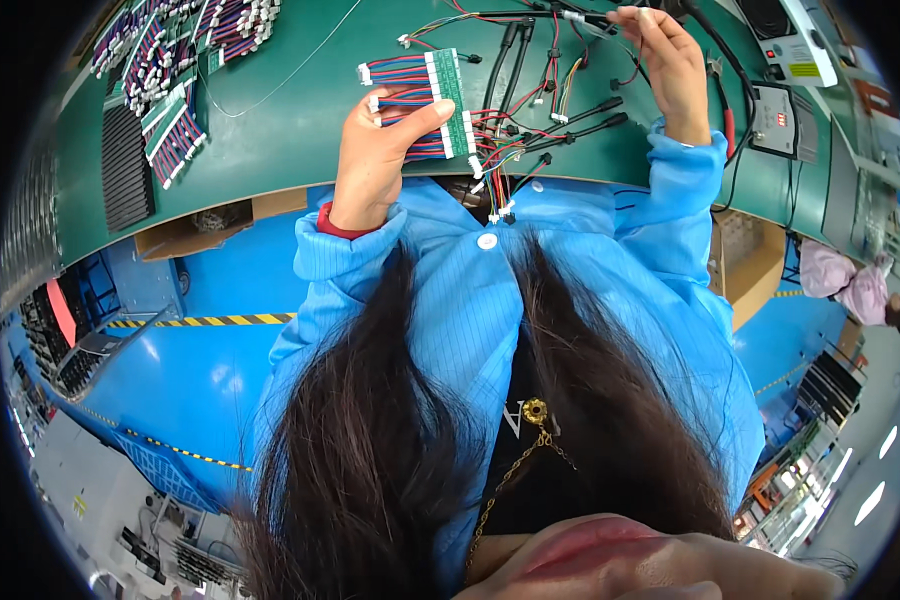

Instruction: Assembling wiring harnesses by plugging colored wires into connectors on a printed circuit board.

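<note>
While the left hand (375, 155) is holding a green board (452, 105) above the near edge of the table (300, 130), its fingers are closing around the bundle of red and blue wires (400, 85) that is coming out of the board to the left. The thumb is pressing on the wires just beside the board, and the white plugs at the wire ends are pointing left. The right hand (670, 65) is staying higher in the picture, farther over the table, and its fingers are pinching a thin cable (560, 15) that is running to the left from it. Between the two hands, many black leads (570, 125) and coloured wires are lying on the table and are hanging down toward the blue coat (490, 300). At the far left of the table, more boards with wires (170, 120) are lying in a heap, next to a black ribbed part (127, 165). To the right of the right hand, a small black meter (773, 118) and a white device (795, 40) are standing on the table.
</note>
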The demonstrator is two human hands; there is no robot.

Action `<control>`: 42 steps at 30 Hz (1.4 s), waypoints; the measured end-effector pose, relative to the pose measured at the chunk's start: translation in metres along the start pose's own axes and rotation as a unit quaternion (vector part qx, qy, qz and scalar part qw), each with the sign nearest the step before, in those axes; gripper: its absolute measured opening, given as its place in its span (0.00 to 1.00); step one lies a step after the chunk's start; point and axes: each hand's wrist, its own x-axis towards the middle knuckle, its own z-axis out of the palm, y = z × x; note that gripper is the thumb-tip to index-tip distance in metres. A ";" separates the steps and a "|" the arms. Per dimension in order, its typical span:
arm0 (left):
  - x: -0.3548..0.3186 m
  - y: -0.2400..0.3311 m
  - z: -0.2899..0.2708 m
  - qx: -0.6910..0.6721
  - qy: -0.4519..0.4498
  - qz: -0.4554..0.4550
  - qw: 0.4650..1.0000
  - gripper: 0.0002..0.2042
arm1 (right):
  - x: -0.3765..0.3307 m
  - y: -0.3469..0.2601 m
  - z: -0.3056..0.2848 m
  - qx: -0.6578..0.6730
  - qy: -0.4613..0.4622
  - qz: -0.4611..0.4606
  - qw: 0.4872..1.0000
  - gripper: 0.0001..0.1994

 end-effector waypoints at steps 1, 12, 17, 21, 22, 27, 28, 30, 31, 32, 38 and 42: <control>-0.001 0.002 0.000 0.000 0.003 0.001 1.000 0.14 | -0.001 -0.003 0.004 0.001 -0.003 0.001 1.000 0.07; -0.010 0.008 0.012 0.036 0.005 0.032 0.999 0.14 | -0.060 -0.046 0.067 -0.195 -0.321 0.062 0.925 0.08; -0.014 0.013 0.020 0.062 0.005 0.045 0.997 0.14 | -0.069 -0.036 0.081 -0.211 -0.344 0.109 0.908 0.07; -0.015 0.014 0.022 0.071 -0.001 0.060 0.996 0.13 | -0.071 -0.023 0.082 -0.155 -0.340 0.125 0.919 0.07; -0.016 0.015 0.022 0.071 -0.004 0.063 0.995 0.13 | -0.072 -0.023 0.083 -0.139 -0.337 0.130 0.922 0.07; -0.017 0.013 0.025 0.074 -0.008 0.077 0.994 0.12 | -0.073 -0.019 0.084 -0.088 -0.333 0.147 0.927 0.06; -0.016 0.011 0.025 0.079 -0.010 0.079 0.994 0.12 | -0.073 -0.017 0.084 -0.083 -0.332 0.148 0.928 0.06; -0.015 0.008 0.024 0.088 -0.012 0.084 0.993 0.12 | -0.074 -0.012 0.082 -0.072 -0.330 0.150 0.929 0.05; -0.015 0.008 0.025 0.085 -0.009 0.086 0.993 0.12 | -0.074 -0.012 0.082 -0.074 -0.334 0.151 0.927 0.05; -0.015 0.008 0.025 0.089 -0.011 0.088 0.992 0.12 | -0.074 -0.012 0.081 -0.074 -0.326 0.153 0.930 0.05; -0.014 0.005 0.025 0.091 -0.016 0.096 0.991 0.12 | -0.074 -0.007 0.078 -0.046 -0.302 0.173 0.936 0.06; -0.015 0.004 0.026 0.087 -0.017 0.101 0.991 0.12 | -0.073 -0.002 0.075 -0.018 -0.299 0.185 0.936 0.05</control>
